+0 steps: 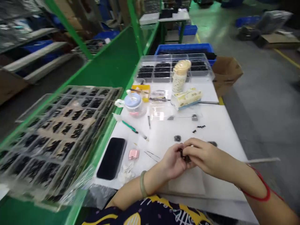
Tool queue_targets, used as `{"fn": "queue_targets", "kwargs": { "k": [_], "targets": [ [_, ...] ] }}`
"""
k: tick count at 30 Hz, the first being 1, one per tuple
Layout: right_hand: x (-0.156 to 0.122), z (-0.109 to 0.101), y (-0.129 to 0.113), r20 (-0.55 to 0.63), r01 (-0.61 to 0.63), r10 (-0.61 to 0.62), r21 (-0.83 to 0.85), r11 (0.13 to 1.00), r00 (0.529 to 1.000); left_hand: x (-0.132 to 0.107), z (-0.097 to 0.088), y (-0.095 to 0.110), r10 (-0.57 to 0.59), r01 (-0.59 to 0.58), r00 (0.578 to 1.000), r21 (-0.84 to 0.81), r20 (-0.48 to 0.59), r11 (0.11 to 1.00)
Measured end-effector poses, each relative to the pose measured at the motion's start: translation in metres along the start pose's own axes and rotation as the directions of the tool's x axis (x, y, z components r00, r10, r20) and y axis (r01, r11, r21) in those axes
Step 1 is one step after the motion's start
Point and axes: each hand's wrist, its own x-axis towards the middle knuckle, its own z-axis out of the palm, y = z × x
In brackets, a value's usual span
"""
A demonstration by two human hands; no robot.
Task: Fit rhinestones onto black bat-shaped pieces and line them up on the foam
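Observation:
My left hand (172, 163) is half curled with its palm up, wrapped around a small dark part (185, 157) whose kind I cannot make out. From above, my right hand (203, 153) pinches at the same part, its fingertips covering much of it. On the white table (220, 125) just beyond lie a small dark-grey piece (177, 138), some tiny black pieces (201, 126) and another grey piece (212, 143), partly behind my right hand. Tweezers (152, 156) rest to the left of my left hand.
Left are a black phone (111, 158), a pink case (133, 154), a green pen (129, 126) and a lidded cup (133, 104). Farther back stand a bottle (180, 78), a tissue pack (187, 98) and a clear divided box (161, 70). Stacked compartment trays (58, 137) lie beyond the green rail.

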Motion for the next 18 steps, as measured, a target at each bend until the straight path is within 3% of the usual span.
{"fn": "queue_targets", "kwargs": {
  "k": [3,5,7,10,15,18],
  "targets": [
    [-0.003,-0.006,-0.011,-0.032,0.014,-0.012,0.046,0.999,0.999,-0.003,0.002,0.005,-0.018,0.017,1.0,-0.026,-0.025,1.0],
    [-0.007,-0.013,-0.005,-0.082,-0.016,0.02,0.056,0.998,0.996,-0.005,0.001,0.01,-0.071,0.069,0.997,-0.03,-0.037,0.997],
    [-0.014,-0.02,0.013,-0.164,-0.095,0.102,0.048,0.994,0.981,-0.007,-0.001,0.015,-0.134,0.132,0.989,-0.034,-0.055,0.991],
    [-0.023,-0.02,0.057,-0.273,-0.303,0.292,0.002,0.953,0.917,-0.011,-0.003,0.019,-0.205,0.201,0.975,-0.051,-0.089,0.978],
    [-0.023,0.008,0.12,-0.363,-0.553,0.482,-0.12,0.825,0.797,-0.014,-0.007,0.026,-0.207,0.195,0.97,-0.094,-0.129,0.976],
    [-0.016,0.027,0.129,-0.354,-0.583,0.505,-0.159,0.797,0.787,-0.013,-0.01,0.028,-0.181,0.167,0.972,-0.097,-0.153,0.981]
  ]
}}
